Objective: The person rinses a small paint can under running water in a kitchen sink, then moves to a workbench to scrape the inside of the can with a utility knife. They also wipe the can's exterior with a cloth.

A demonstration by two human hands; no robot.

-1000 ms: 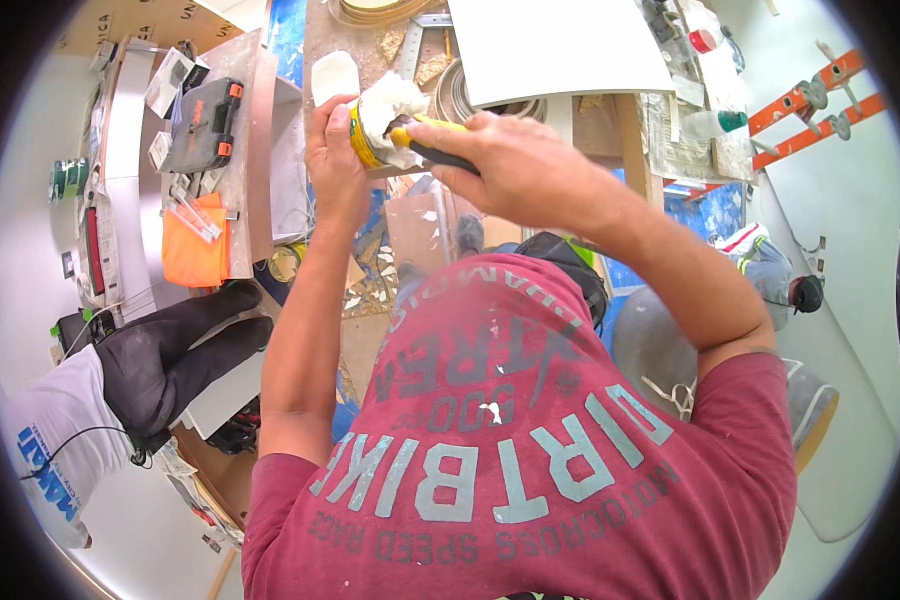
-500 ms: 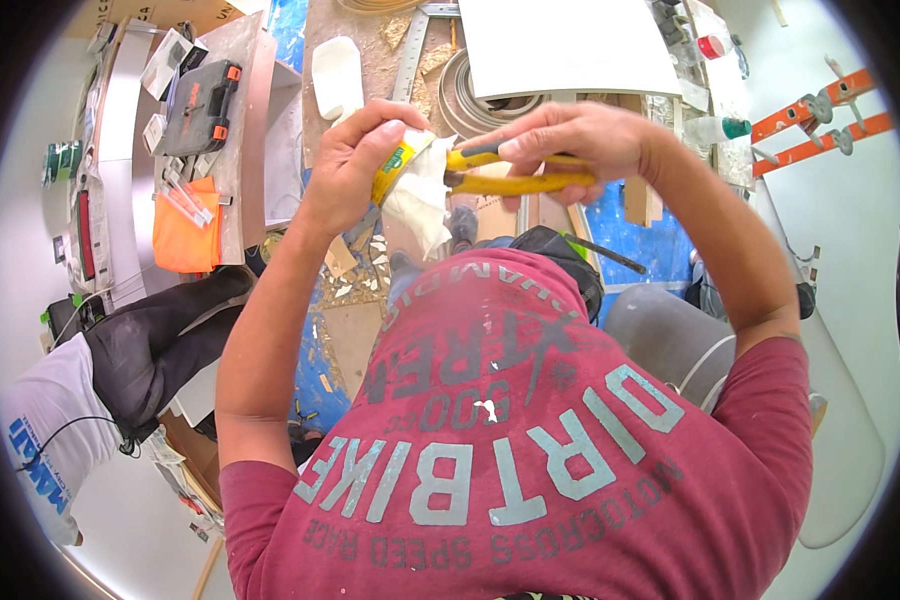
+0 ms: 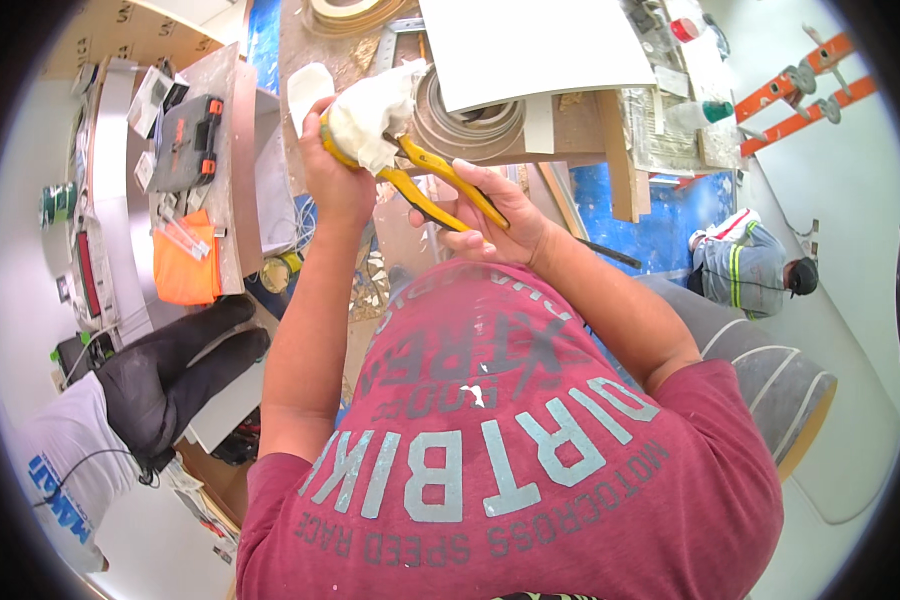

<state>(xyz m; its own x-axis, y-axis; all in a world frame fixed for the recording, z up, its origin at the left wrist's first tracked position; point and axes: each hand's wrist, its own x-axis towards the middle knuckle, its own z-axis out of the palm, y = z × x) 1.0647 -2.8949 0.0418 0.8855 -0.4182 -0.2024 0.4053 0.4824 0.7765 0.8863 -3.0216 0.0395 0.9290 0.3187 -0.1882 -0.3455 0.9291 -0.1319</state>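
Observation:
My left hand (image 3: 338, 180) is closed around a yellow package (image 3: 336, 150) above the near side of the workbench. Crumpled white material (image 3: 365, 112) bulges from its top and covers much of it. In my right hand (image 3: 505, 205) is a pair of pliers (image 3: 428, 160) with yellow handles, which are spread apart between palm and fingers. The pliers' jaws meet the white material at its right edge; their tips are partly hidden there, so I cannot tell whether they grip it.
Behind the hands, the workbench carries a white board (image 3: 550, 50) and coiled strips (image 3: 470, 125). At left are a grey tool case (image 3: 188, 145) and orange cloth (image 3: 185, 268). One person (image 3: 80, 430) is at left, another (image 3: 742, 265) at right, below an orange ladder (image 3: 808, 95).
Both hands have lowered, the left tilting the package. The pliers have swung so their handles point down and right, and spread wider. The view has shifted, bringing the right-side person into sight.

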